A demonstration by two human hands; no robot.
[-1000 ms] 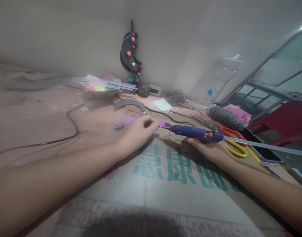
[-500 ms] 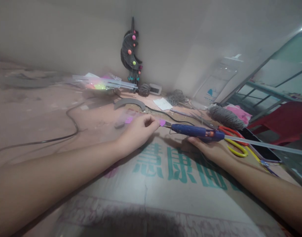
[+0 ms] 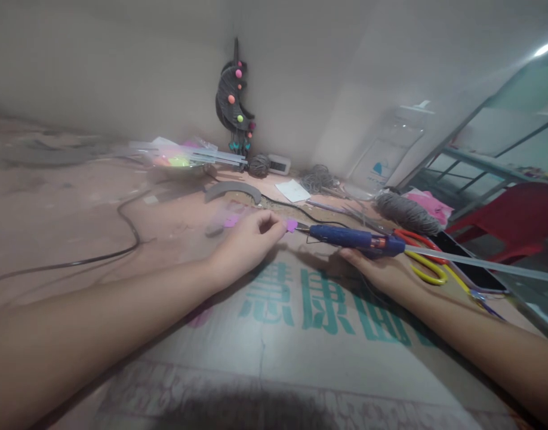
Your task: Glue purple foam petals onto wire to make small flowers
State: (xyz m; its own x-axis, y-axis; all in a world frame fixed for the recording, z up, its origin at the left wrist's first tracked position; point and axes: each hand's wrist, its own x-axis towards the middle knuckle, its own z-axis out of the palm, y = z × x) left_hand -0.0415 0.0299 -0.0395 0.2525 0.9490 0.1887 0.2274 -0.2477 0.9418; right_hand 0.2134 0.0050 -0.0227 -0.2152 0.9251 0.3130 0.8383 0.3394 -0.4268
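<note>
A small, flat purple piece [image 3: 292, 226] is pinched by the left hand [image 3: 245, 242], between the hands; its long axis cannot be told. A blue glue gun [image 3: 341, 236] is gripped in the right hand [image 3: 376, 272]. Glue appears to be being applied; steady fingertips, kept off the nozzle, seem called for. The gun is aimed at the left hand, its long axis running crosswise, with a translucent glue stick [image 3: 462, 261] extended past the right hand.
</note>
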